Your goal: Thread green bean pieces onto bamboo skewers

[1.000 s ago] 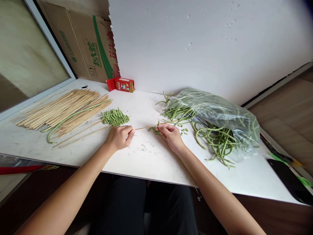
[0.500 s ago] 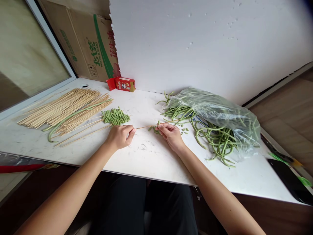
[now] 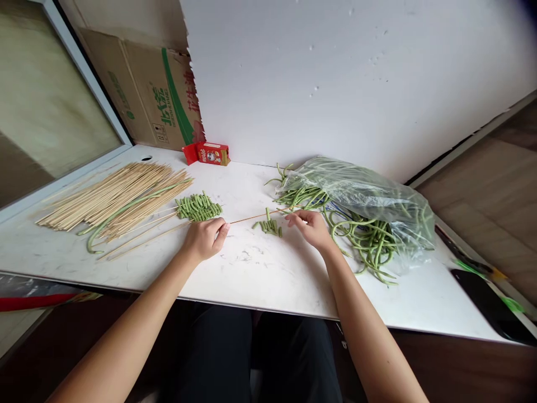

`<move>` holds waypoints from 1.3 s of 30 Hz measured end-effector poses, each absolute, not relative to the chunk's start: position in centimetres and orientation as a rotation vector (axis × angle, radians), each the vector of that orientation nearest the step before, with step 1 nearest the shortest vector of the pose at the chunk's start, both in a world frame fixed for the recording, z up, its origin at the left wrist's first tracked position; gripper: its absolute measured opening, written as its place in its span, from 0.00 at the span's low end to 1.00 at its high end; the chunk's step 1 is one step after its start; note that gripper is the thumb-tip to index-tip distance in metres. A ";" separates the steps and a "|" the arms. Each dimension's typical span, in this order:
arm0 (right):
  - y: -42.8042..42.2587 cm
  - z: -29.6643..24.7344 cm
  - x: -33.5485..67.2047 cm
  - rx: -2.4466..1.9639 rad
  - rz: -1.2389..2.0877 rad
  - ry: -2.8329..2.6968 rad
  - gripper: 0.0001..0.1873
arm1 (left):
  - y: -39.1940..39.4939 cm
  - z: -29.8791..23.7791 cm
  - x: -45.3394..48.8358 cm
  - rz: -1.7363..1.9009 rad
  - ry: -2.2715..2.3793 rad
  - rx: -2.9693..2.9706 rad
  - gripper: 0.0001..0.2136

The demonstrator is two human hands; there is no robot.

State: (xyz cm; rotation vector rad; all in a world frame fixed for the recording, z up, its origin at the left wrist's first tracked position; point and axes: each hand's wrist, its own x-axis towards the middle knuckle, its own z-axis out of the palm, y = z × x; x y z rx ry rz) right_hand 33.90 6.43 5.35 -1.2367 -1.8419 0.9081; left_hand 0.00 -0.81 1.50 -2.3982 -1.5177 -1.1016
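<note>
Green over white: pinching left, curling right

Spreading everything over a scuffed white tabletop (image 3: 260, 280). Spilling ropy long beans (image 3: 375, 240) from a crinkled clear plastic bag (image 3: 356, 182) at right. Fanning straight, pale bamboo skewers (image 3: 111, 193) at left. Packing skewered beans (image 3: 198, 207) into a knobbly slab beside the left hand (image 3: 207, 238). Pinching one thin skewer (image 3: 247, 218) between thumb and fingers, slanting toward the right hand (image 3: 309, 226). Curling that one beside a heap of stubby bean pieces (image 3: 269, 227); unable to tell if pinching anything. Leaving bare surface before both hands up to the straight front edge (image 3: 251, 307). Since half a second ago, drawing the right hand rightward off one short piece (image 3: 267, 213) crossing the skewer; keeping the left pinch.
</note>
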 end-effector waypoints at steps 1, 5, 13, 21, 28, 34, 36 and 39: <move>6.5 5.2 34.1 -1.266 0.852 -1.909 0.23 | -0.8 1.4 0.0 -1.104 -1.522 -2.393 0.17; 6.6 4.1 34.4 -1.348 0.867 -2.028 0.21 | -0.7 1.3 -0.1 -1.101 -1.551 -2.376 0.18; 6.6 3.7 34.6 -1.328 1.046 -2.093 0.23 | -0.7 1.3 -0.1 -1.066 -1.595 -2.378 0.18; 6.6 3.6 34.4 -1.339 0.976 -2.109 0.14 | -0.6 1.3 0.0 -1.060 -1.630 -2.374 0.18; 6.5 3.8 34.3 -1.351 0.938 -2.106 0.17 | -0.7 1.4 0.0 -1.071 -1.628 -2.373 0.18; 5.6 4.8 32.4 -1.161 1.030 -1.774 0.26 | -0.7 1.4 0.2 -1.021 -1.587 -2.355 0.18; 5.2 4.8 31.4 -1.110 1.176 -1.647 0.27 | -0.7 1.4 0.3 -0.999 -1.570 -2.364 0.17; 4.8 4.3 30.0 -1.053 1.367 -1.497 0.26 | -0.8 1.4 0.5 -0.979 -1.530 -2.374 0.17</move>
